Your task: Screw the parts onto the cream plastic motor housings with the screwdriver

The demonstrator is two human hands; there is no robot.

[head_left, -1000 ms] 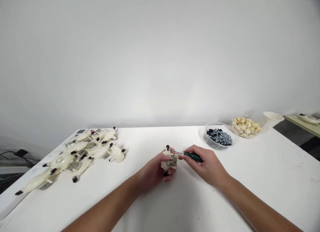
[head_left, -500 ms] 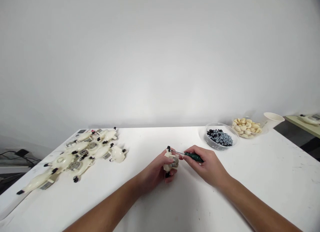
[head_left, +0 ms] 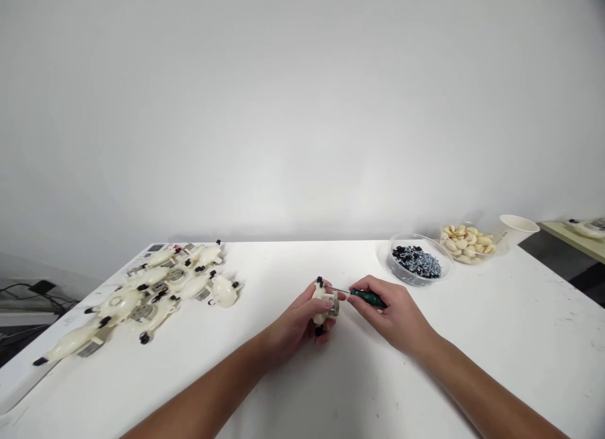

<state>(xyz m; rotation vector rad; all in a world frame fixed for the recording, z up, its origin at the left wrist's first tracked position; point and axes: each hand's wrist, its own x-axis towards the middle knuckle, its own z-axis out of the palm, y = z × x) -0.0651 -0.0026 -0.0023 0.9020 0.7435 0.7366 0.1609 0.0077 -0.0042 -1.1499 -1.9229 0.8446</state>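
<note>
My left hand (head_left: 299, 319) is closed round a cream plastic toy part (head_left: 320, 310) with black ends at top and bottom and a grey piece on its right side. In my right hand (head_left: 390, 307) is a screwdriver (head_left: 369, 298) with a dark green handle, gripped between thumb and fingers. Its thin shaft points left and meets the upper part of the toy piece, near the top black end. The exact contact of the tip is too small to make out.
On the left lies a pile of similar cream parts (head_left: 118, 305) with black ends. At the back right stand a clear round bowl (head_left: 401, 276) of screws and small black pieces, a clear container of cream oval pieces (head_left: 467, 242), and a white cup (head_left: 517, 228). Behind the table (head_left: 496, 338) rises a wall.
Almost nothing differs. The view has shifted very slightly, and both hands keep their hold, with the screwdriver's shaft still at the upper part of the toy piece.
</note>
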